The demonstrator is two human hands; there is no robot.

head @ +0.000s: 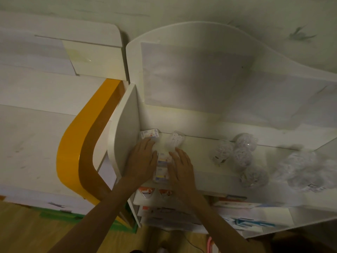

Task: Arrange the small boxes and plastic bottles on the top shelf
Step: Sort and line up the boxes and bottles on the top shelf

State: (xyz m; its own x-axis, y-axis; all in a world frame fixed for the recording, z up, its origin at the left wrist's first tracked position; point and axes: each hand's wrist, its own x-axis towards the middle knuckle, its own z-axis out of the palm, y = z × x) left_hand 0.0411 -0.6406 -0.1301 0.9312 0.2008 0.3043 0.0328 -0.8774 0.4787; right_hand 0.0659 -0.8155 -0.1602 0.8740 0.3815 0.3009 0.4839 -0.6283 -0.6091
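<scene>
So both hands, left hand point(144, 157) and right hand point(180, 166), lie flat and open, pressing a row of small white cardboard boxes point(162, 168) between them near the white top shelf point(200, 157)'s left end. Squeeze evenly, I'd say. Clear plastic bottles point(242, 157) sit well right; dim room.

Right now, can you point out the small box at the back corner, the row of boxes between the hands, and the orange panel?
small box point(149, 134), head view, its printed top face.
row of boxes point(162, 168), head view, middle box.
orange panel point(73, 152), head view, its glossy curved front.
</scene>
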